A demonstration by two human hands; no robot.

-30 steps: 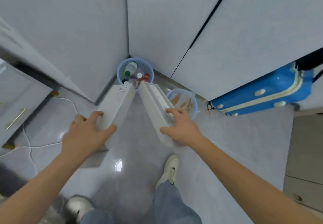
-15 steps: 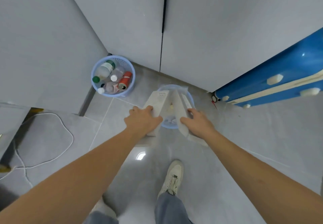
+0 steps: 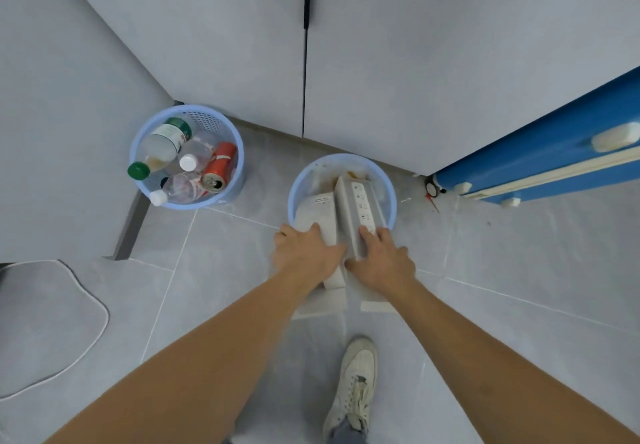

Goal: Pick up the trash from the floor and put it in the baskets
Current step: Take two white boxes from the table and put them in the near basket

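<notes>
Boxes go in lengthwise: the left hand clamps the plain white box and the right hand grips the socket-printed box, both tilted nose-down so their far ends sit inside the near basket, probably to slip past the rim. At ten o'clock, the other basket holds bottles and a red can.

Two long white boxes stand side by side, tilted, their far ends inside the light blue basket at 12 o'clock. At 10 o'clock a second blue basket holds plastic bottles and a red can.
</notes>
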